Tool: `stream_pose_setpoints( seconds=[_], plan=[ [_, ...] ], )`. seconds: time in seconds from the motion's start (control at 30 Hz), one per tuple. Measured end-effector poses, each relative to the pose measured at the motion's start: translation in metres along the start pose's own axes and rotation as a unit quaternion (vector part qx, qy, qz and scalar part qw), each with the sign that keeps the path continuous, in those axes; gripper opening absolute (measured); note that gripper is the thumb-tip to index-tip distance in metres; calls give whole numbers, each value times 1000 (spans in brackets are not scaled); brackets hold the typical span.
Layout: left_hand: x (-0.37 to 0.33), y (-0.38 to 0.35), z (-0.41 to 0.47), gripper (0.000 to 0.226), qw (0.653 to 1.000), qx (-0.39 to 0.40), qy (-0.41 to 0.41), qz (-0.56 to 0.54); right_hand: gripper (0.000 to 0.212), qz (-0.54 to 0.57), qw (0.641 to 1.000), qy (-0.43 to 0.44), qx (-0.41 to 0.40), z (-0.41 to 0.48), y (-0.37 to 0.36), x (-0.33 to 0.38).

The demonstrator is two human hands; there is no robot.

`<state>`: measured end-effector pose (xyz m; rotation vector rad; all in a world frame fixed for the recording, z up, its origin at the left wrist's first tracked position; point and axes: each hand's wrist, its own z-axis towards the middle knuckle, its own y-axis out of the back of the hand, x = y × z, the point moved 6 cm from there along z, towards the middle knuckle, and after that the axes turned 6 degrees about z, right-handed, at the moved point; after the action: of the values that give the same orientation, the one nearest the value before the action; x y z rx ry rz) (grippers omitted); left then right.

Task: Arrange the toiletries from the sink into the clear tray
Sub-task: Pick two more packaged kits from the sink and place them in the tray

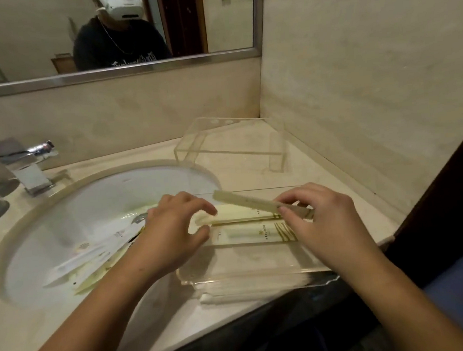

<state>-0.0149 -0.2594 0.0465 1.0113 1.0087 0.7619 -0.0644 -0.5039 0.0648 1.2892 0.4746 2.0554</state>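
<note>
Head view: two flat cream sachets (252,234) lie side by side in one clear acrylic tray (248,277) on the table. The right hand (324,223) pinches a third, slim cream packet (243,199) in its fingers above them. The left hand (174,234) pinches the far sachet's end. Overlapping packets (93,256) lie in the white sink (62,203), too blurred to count.

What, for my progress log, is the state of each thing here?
left hand: pinches the end of the far packet.
right hand: pinches the thin packet, held tilted above the tray.
tray: on the counter's front edge, two packets inside.
near packet: lies flat in the tray.
sink: loose packets lie in the bowl.
tap: no water running.
</note>
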Motion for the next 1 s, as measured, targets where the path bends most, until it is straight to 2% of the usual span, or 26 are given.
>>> stream_pose_setpoints(
  seconds=[0.07, 0.17, 0.27, 0.43, 0.53, 0.67, 0.87, 1.0],
  plan=[
    [7, 11, 0, 35, 999, -29, 18, 11, 12, -47, 999, 20, 8, -3, -3, -2],
    [12, 22, -2, 40, 999, -37, 14, -22, 14, -77, 996, 22, 47, -5, -14, 1],
    [7, 17, -7, 32, 999, -1, -30, -20, 16, -120, 986, 15, 118, -7, -33, 3],
    [2, 2, -11, 27, 996, 38, -81, 14, 31, -101, 971, -44, 212, -4, -35, -10],
    [-2, -1, -8, 35, 994, 35, -91, 53, 39, -109, 970, -66, 208, 0, -26, -15],
    [-12, -6, -6, 46, 989, 45, -113, 83, 35, -118, 967, -88, 207, 1, -29, -15],
    [-11, -7, -1, 25, 988, 32, -115, 99, 40, -134, 967, -89, 196, 0, -29, -15],
    [-8, -8, 1, 22, 988, 26, -108, 106, 39, -133, 968, -92, 192, 2, -30, -16]
  ],
)
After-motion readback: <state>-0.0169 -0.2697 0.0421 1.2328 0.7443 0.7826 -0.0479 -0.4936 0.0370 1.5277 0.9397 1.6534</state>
